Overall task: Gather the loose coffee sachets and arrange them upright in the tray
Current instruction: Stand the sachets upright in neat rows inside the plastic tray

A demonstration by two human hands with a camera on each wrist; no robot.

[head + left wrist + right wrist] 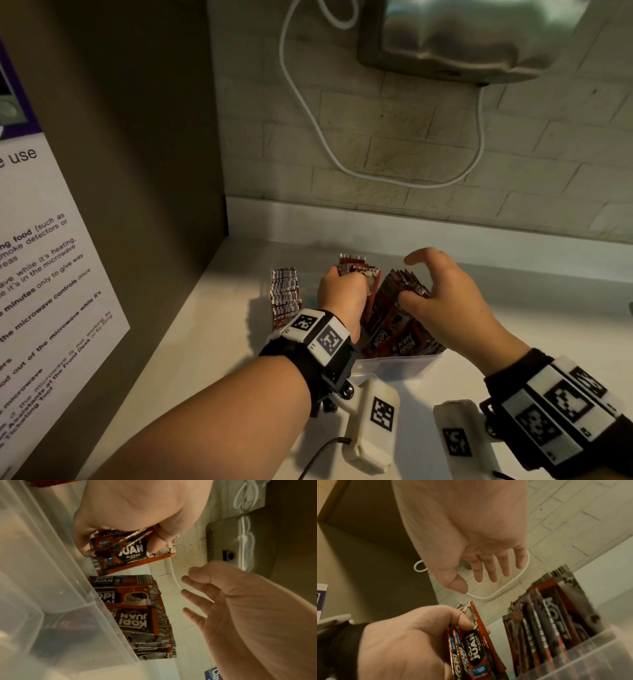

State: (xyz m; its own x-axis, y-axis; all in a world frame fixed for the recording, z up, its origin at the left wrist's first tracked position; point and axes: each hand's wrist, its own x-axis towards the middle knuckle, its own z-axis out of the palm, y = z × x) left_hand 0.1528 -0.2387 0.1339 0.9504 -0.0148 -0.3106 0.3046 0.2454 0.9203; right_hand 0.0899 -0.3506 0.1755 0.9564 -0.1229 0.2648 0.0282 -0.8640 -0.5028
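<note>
A clear plastic tray (394, 368) stands on the white counter with a row of dark red-brown coffee sachets (397, 318) upright in it. A second row of sachets (285, 294) stands at its left end. My left hand (346, 279) grips a small bunch of sachets (123, 553) above the tray's middle. My right hand (409, 279) hovers over the right-hand row, its fingers (488, 568) straight and spread, holding nothing. From the right wrist, the held bunch (476, 646) sits left of the tray's sachets (544, 622).
A brown cabinet side (137, 171) with a printed microwave notice (41, 257) closes off the left. Behind the tray is a pale brick wall with a looping white cable (342, 164) and a metal wall unit (479, 34) overhead.
</note>
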